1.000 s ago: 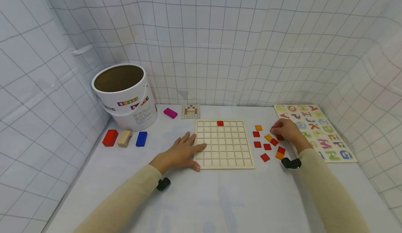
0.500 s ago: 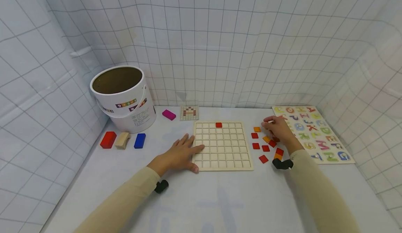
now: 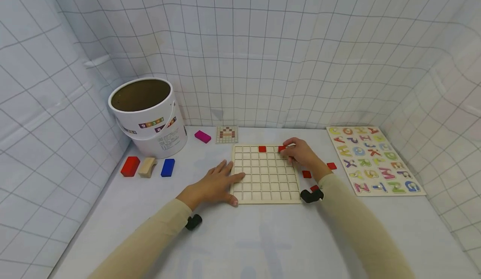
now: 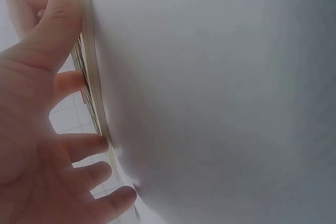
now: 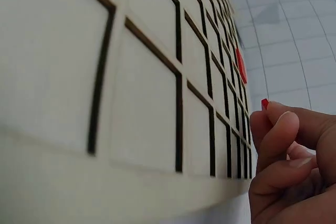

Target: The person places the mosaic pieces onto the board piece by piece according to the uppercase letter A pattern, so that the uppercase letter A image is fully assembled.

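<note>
A pale wooden grid board [image 3: 263, 183] lies flat, with one red square tile [image 3: 262, 149] set in its far row. Between thumb and fingertips, my right hand [image 3: 300, 154] pinches another red tile [image 3: 282, 148] over the board's far right corner. Only a small red edge of that held tile [image 5: 264, 104] shows in the right wrist view. My left hand [image 3: 216, 185] rests spread at the board's left side, its index finger on the grid. In the left wrist view, the thumb [image 4: 65, 11] lies along the board's side edge.
Loose red tiles [image 3: 306, 174] lie right of the board, others hidden under my right arm. An alphabet board [image 3: 375, 162] sits farther right. At left stand a white bucket [image 3: 161, 139], a red block [image 3: 130, 166], a tan arch block and a blue block [image 3: 168, 167]. A pattern card [image 3: 227, 134] lies behind.
My right hand has picked a red tile from the loose ones and carried it left to the board's far right corner. My left hand stays in place.
</note>
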Demonstrator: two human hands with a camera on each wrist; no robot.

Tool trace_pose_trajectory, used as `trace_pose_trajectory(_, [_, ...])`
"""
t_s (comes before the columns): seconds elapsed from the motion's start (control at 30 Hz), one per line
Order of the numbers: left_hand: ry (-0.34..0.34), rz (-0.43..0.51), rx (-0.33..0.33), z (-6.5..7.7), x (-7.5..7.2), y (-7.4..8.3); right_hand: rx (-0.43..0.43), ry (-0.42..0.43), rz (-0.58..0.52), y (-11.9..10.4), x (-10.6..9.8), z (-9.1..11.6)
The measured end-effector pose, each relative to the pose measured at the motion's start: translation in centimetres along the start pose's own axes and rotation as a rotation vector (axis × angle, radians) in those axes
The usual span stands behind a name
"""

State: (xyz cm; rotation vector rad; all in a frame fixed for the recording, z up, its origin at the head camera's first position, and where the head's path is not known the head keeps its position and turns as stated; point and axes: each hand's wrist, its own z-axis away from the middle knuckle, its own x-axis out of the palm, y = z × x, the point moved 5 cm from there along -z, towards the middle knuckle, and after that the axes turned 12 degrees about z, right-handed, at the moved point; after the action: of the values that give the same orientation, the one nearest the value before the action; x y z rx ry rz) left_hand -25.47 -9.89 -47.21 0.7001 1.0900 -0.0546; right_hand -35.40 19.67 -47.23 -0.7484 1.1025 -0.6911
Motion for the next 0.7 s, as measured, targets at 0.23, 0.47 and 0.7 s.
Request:
trace_pose_trajectory(0.23, [-0.005,0.0,-0.003,0.0,0.0,0.1,-0.089,0.024,0.369,-2.1,2.3,-0.3])
trace_pose_trajectory(0.47, [0.002,-0.015,-0.019,0.3,-0.1,0.2,-0.113,0.045,0.452,-2.7,3.5,-0.5])
trace_pose_trajectory(0.7, [0.003,-0.029,-0.008,0.2,-0.1,0.3,-0.116,0.084,0.449,-1.8,1.7,0.2])
